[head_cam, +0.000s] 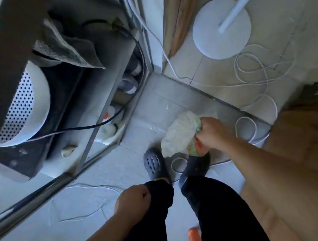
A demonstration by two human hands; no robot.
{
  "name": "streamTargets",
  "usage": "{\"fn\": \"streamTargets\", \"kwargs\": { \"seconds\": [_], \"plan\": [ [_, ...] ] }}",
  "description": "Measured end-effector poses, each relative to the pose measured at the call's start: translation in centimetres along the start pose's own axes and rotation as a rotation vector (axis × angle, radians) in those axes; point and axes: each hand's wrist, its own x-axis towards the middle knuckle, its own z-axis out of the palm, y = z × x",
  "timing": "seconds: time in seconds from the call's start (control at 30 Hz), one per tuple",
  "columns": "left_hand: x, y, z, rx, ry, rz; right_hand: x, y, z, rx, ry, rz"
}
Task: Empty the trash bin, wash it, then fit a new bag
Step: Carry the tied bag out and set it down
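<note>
My right hand (211,132) grips the gathered neck of a full white trash bag (178,136), which hangs above the tiled floor in front of my right foot. Green and red waste shows through the plastic under my fingers. My left hand (133,200) is closed in a loose fist beside my left thigh and holds nothing. The trash bin itself is not in view.
A metal-framed shelf (89,149) with shoes and a perforated white appliance (26,108) fills the left. A white lamp base (222,28) and loose white cables (256,68) lie ahead on the right. A wooden surface (308,152) borders the right. Something orange (194,238) sits low by my legs.
</note>
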Motion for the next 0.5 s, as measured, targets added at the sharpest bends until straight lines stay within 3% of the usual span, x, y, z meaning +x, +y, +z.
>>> {"fn": "streamTargets", "kwargs": {
  "seconds": [0.27,0.5],
  "plan": [
    [9.0,-0.5,-0.8,-0.077,0.059,0.007,10.3,-3.9,3.0,-0.054,0.033,-0.144],
    [11.6,-2.1,-2.3,-0.094,0.22,-0.032,17.3,-8.2,1.9,-0.145,0.093,-0.242]
  ]
}}
